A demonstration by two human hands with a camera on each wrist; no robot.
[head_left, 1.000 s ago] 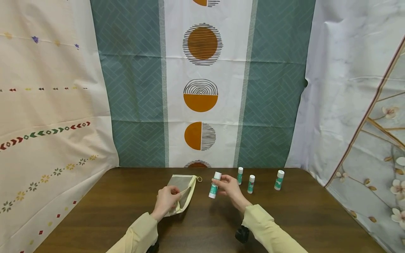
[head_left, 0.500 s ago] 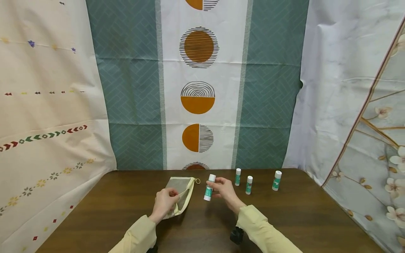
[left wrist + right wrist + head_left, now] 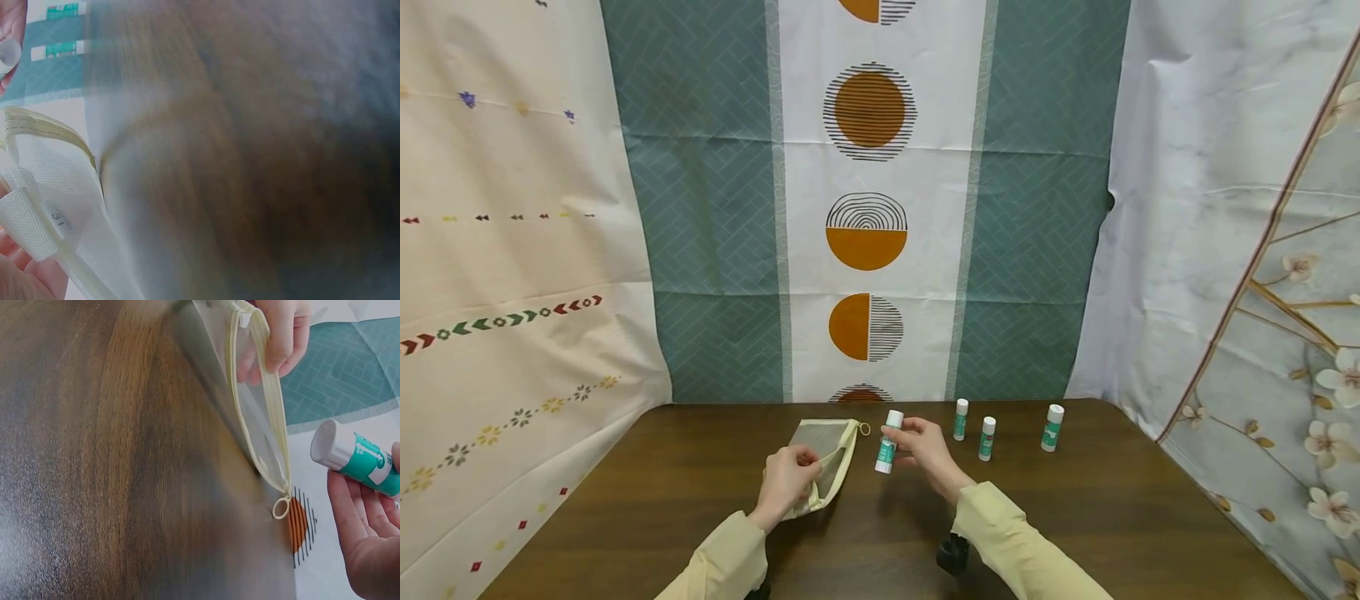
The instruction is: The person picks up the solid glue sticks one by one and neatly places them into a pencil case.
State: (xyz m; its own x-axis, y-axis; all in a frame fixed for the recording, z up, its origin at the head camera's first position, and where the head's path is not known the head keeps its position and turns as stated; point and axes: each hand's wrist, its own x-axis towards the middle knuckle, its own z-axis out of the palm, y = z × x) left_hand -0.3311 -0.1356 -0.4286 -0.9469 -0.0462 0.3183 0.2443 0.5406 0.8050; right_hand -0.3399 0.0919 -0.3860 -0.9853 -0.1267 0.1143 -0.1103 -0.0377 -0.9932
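My left hand (image 3: 788, 479) pinches one side of a cream mesh zipper pouch (image 3: 844, 468), holding its mouth apart. In the right wrist view the pouch's zipper edge (image 3: 275, 406) gapes, with a ring pull (image 3: 281, 507) at its end. A white-capped green glue stick (image 3: 887, 450) is held tilted above the table by my right hand (image 3: 928, 454), just right of the pouch. Its white end (image 3: 331, 445) points toward the pouch opening in the right wrist view. Mesh and a small printed tag (image 3: 60, 219) show close by the left fingers.
Two slim glue sticks, one farther back (image 3: 960, 420) and one nearer (image 3: 987, 439), stand upright right of my right hand. A thicker glue stick (image 3: 1052, 428) stands farther right. The dark wooden table (image 3: 865, 558) ends at hanging patterned cloths (image 3: 722, 250).
My right hand has brought the glue stick a little leftward, closer to the pouch. My left hand keeps its grip on the pouch. The head view has shifted slightly.
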